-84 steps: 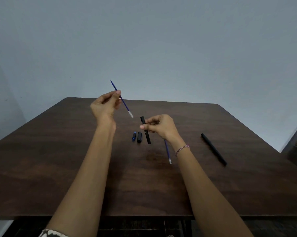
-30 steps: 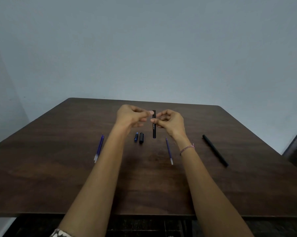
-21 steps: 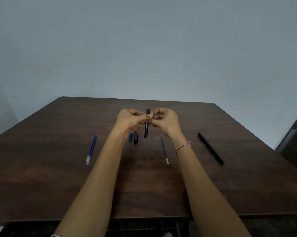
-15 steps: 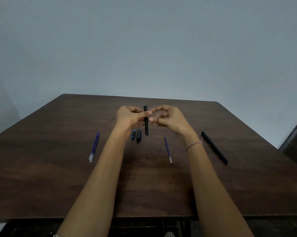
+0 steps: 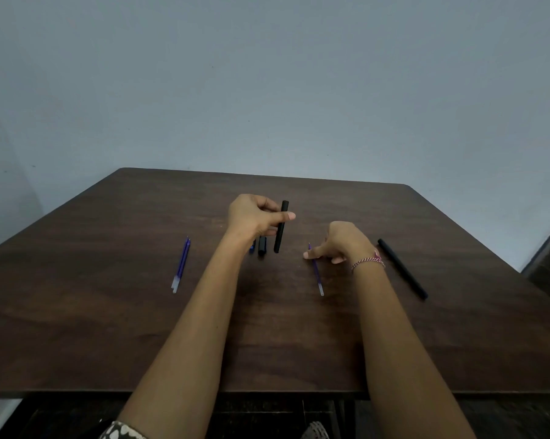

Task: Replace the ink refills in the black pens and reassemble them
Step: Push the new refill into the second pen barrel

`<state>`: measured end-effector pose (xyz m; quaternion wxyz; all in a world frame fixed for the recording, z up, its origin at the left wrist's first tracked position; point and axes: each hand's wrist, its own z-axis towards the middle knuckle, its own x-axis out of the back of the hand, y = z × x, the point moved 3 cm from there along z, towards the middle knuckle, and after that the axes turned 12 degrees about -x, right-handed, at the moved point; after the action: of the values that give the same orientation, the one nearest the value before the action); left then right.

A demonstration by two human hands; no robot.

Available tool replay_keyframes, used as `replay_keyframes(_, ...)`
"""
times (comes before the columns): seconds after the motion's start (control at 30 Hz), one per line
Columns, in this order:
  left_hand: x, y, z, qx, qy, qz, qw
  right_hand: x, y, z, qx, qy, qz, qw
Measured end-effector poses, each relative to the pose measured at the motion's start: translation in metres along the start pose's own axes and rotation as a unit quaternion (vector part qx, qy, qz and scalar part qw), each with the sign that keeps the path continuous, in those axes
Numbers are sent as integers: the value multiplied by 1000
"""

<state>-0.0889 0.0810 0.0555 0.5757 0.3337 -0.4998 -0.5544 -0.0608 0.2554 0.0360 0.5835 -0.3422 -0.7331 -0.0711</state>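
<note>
The left hand (image 5: 254, 217) pinches the black pen barrel (image 5: 279, 232), almost upright above the bench (image 5: 109, 327). The right hand (image 5: 341, 242), apart from it, is low at a blue refill (image 5: 318, 275) lying on the bench; whether it grips the refill I cannot tell.

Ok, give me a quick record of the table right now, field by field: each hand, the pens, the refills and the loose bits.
left hand: holds the black pen barrel upright above the table
right hand: down at the far end of the single blue refill; grip unclear
two blue refills: lying together, left side
second black pen: lying at right, untouched
loose bits: black cap and blue piece, side by side by the left wrist
</note>
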Motion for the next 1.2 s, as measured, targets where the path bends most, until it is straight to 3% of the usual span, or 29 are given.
replay_keyframes(0.17, -3, 1, -1, 1, -17, 13, 1000, -2, -1, 4, -5, -8, 52, 999)
replay_keyframes(0.47, -3, -1, -1, -1, -30, 16, 999, -5, -9, -3, 18, 43, 16, 999)
replay_keyframes(0.63, -4, 0, -1, -1, -31, 15, 999, -2, -13, -6, -10, 4, 0, 1000)
replay_keyframes(0.77, -4, -1, -1, -1, -29, 9, 1000, -6, -15, -6, -14, -39, 45, 998)
replay_keyframes(0.93, -3, 0, -2, -3, -33, 10, 999, -4, -13, -8, 48, 21, 129, 990)
replay_keyframes(1.07, -1, -1, -3, -3, -42, 5, 999, 9, -13, -14, 108, 66, 287, 950)
replay_keyframes(1.2, -2, -1, -3, -1, -68, -2, 998, 24, -10, -23, 163, 164, 464, 855)
